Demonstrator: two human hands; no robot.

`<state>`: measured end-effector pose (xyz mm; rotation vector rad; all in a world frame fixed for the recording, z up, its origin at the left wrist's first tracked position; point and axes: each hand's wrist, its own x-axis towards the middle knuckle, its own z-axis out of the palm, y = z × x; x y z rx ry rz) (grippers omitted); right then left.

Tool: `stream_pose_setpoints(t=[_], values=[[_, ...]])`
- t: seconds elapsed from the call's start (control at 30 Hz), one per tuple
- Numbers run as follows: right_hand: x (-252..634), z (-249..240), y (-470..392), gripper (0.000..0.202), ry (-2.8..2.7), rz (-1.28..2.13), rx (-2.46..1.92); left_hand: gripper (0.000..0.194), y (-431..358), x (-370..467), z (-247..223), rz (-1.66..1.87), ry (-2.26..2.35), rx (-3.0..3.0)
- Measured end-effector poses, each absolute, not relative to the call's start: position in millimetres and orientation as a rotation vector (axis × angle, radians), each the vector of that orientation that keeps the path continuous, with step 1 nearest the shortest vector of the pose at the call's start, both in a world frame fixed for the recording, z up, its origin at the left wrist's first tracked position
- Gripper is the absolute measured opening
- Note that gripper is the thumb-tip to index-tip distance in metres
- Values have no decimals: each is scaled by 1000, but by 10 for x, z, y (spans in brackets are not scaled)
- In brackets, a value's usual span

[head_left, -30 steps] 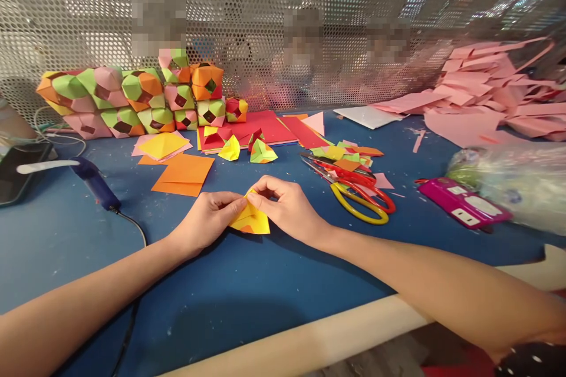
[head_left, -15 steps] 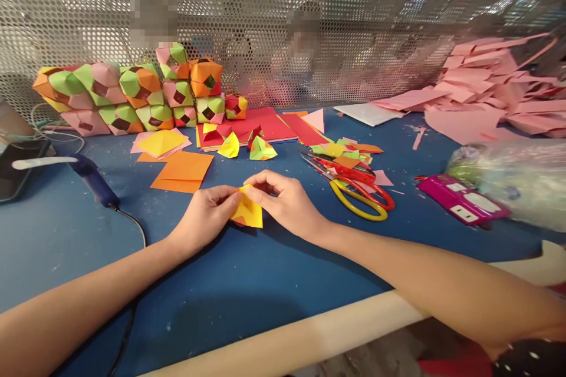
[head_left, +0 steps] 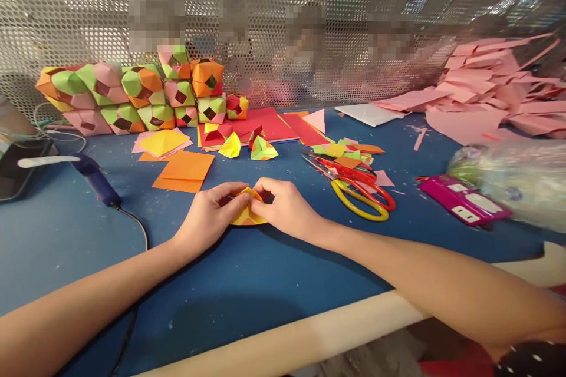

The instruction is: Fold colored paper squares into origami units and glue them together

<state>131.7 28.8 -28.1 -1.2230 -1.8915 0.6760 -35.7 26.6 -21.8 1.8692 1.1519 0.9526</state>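
Observation:
A small piece of yellow and orange folded paper (head_left: 250, 216) is pinched between my two hands, just above the blue tabletop. My left hand (head_left: 211, 212) is closed on its left side, thumb on top. From the right, my right hand (head_left: 285, 210) grips it with thumb and fingers, the tips close to the left thumb. Fingers hide part of the paper. Beyond the hands lie a yellow folded paper piece (head_left: 230, 145) and a green and yellow one (head_left: 264, 149). Flat orange paper sheets (head_left: 184, 171) rest to the left of these.
Stacked paper polyhedra (head_left: 142, 86) stand at the back left. A blue corded tool (head_left: 96, 179) lies left. Scissors (head_left: 360, 200) sit right, near paper scraps (head_left: 347, 152), a magenta power strip (head_left: 462, 200) and a plastic bag (head_left: 522, 182). Pink paper (head_left: 484, 85) is heaped behind.
The yellow paper has been turned and folded lower, showing more orange. My right hand has moved slightly down, its fingers closer to the left thumb.

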Motion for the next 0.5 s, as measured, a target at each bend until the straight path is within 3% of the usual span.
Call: stream_pose_setpoints(t=[0.23, 0.5], values=[[1292, -301, 249, 20, -1979, 529, -1137, 24, 218, -370, -175, 933, 1164, 1952], [1307, -289, 268, 13, -1936, 672, -1133, 26, 271, -360, -180, 889, 1197, 1857]])
